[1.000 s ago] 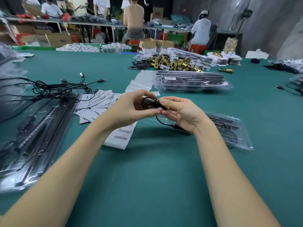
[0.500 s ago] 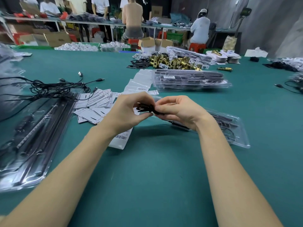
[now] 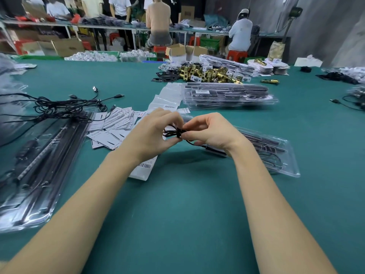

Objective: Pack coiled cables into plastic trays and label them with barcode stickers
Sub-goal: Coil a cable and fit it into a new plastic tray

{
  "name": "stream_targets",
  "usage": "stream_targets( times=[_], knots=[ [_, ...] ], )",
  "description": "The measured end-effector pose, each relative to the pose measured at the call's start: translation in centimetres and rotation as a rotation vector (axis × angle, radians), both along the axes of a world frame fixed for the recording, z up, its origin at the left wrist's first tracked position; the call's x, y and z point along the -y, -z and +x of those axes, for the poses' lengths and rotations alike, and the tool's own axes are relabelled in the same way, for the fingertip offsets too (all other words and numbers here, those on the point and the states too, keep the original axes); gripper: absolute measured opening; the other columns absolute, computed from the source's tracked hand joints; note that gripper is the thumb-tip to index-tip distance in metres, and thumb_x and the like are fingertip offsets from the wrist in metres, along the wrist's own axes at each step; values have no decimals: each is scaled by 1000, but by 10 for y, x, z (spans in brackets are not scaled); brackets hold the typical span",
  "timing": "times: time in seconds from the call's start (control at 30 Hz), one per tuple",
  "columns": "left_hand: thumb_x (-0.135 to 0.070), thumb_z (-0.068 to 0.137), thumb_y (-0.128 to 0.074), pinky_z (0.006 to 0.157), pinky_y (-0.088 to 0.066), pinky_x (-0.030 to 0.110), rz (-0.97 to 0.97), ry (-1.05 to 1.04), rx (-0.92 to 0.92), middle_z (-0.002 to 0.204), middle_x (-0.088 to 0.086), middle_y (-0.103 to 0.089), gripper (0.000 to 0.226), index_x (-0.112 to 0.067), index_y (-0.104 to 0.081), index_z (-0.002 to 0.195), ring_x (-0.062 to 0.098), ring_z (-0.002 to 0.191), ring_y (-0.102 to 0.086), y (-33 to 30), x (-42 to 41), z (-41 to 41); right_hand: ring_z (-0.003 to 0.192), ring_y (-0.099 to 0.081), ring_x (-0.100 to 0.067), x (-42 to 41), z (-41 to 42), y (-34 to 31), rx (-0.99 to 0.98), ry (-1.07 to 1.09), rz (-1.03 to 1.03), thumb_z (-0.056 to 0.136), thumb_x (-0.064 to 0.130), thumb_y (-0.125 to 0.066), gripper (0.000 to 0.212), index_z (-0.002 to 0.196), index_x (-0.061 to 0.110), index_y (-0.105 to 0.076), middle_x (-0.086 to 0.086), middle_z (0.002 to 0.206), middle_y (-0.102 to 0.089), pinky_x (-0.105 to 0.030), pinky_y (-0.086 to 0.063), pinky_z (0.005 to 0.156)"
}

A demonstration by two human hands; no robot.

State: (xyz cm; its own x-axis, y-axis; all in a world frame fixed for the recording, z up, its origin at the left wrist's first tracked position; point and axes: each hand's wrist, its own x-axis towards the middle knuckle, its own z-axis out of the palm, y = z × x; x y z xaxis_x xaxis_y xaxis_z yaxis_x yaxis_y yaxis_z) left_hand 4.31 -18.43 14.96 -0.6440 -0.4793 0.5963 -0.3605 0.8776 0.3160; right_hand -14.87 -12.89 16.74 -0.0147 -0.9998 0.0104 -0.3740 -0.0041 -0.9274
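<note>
item: black cable (image 3: pixel 173 133), being held above the green table (image 3: pixel 187 214), just in front of the open plastic tray (image 3: pixel 284 155). left hand (image 3: pixel 152 135) and right hand (image 3: pixel 211 131) are both pinching the coil, likely keeping its loops gathered for packing. barcode stickers (image 3: pixel 145 165) are lying nearby.

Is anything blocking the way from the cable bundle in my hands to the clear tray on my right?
Nothing visible does. The coiled cable hangs just left of the open tray, with only your right hand between.
</note>
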Motion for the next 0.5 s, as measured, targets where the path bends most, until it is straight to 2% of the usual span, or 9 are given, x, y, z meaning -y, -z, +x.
stream_targets(
  times=[0.07,0.13,0.23,0.37,0.5],
  knots=[
    [-22,79,-83,77,-41,13,124,11,57,93,-13,-68,26,-19,-65,98,0,91,-57,-7,3,4,75,-68,-5,2,0,2,-67,15,-34,77,11,-84,17,85,25,-76,3,87,-78,-22,-54,66],
    [-23,82,-81,77,-46,15,221,-2,99,96,-11,-72,24,-23,-68,102,-1,93,-63,-13,5,8,79,-71,-4,4,1,5,-126,25,-61,75,14,-86,20,86,27,-77,7,86,-78,-26,-56,77],
    [-17,85,-77,80,-46,13,230,-33,137,97,-11,-73,23,-24,-70,106,-2,95,-64,-16,4,11,87,-73,-3,6,2,9,-160,29,-85,71,16,-88,23,87,28,-77,11,86,-78,-28,-55,90],
    [-10,84,-77,84,-48,22,225,7,159,98,-6,-73,27,-17,-69,109,7,93,-65,-14,2,9,83,-70,-1,6,0,10,-205,0,-63,71,18,-89,27,92,26,-74,12,87,-77,-26,-53,88],
    [-6,84,-75,85,-49,29,140,16,165,100,-3,-72,27,-12,-69,110,11,91,-62,-6,5,10,94,-66,4,1,-7,3,-243,-138,23,77,20,-84,37,108,30,-68,14,105,-74,-12,-45,81]
  ],
)
